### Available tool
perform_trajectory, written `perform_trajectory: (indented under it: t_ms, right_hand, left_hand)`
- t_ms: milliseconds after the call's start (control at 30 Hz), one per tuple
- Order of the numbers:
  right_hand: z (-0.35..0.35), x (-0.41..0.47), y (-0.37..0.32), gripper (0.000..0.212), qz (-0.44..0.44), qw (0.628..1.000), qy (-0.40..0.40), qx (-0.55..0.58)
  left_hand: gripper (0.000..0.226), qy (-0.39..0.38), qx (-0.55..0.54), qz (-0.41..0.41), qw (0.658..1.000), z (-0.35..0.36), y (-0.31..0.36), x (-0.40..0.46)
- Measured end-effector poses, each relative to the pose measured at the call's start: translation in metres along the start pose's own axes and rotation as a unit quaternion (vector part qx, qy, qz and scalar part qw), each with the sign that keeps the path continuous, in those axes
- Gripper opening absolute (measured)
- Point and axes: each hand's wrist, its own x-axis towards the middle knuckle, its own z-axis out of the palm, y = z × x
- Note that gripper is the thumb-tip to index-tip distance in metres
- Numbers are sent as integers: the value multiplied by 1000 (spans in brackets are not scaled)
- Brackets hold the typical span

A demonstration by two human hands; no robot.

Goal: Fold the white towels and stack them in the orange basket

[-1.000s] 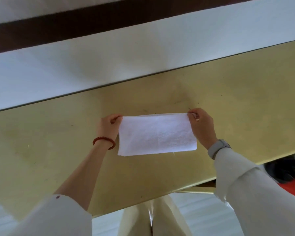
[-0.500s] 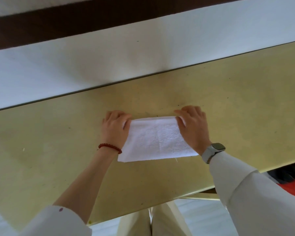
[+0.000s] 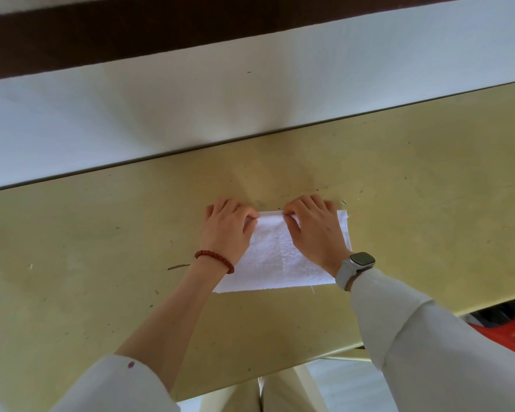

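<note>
Now the left hand [image 3: 228,230] and right hand [image 3: 312,233] pinch the far edge of the white towel [image 3: 275,257] lying on the surface [image 3: 101,263], mid-fold; next likely folding it across.

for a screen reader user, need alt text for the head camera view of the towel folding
Two hands press on a folded white towel lying flat on a yellowish table: the left hand at its far left corner, the right hand on its far edge, fingers curled at the fold. A bit of the orange basket shows beyond the table's right edge.
</note>
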Motion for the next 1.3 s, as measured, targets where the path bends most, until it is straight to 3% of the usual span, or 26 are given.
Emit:
perform_trajectory:
  t_ms: [233,367,433,500,567,667,800,1100,1200,1300]
  right_hand:
    - [3,11,0,26,3,1000,7,-5]
    - [7,12,0,18,1,1000,12,-16]
    - [5,12,-1,17,-2,999,37,-27]
    - [1,7,-4,14,-18,996,80,-43]
    - [-1,-6,-10,24,-45,993,91,-58]
    - [5,-36,-21,38,-67,992,21,-101]
    - [17,-51,-18,45,-11,989,-62,-133]
    - [21,-58,3,53,21,986,-104,-133]
    - [13,-61,11,50,15,996,-69,-62]
    - [-4,-68,21,39,102,994,38,-8]
  left_hand:
    - [19,-26,11,-10,1000,-3,4,13]
    - [17,-60,33,-24,997,-5,7,20]
    - [17,-32,33,-16,999,-8,9,18]
    - [21,53,29,15,998,-11,9,7]
    - [32,98,27,50,994,-8,9,-14]
    - [37,58,68,102,991,9,8,-51]
    - [47,-27,130,66,989,27,-3,-65]
    - [55,-64,157,48,984,28,-19,-64]
    - [50,-48,158,53,985,25,-21,-65]
    - [48,-15,156,66,985,19,-18,-73]
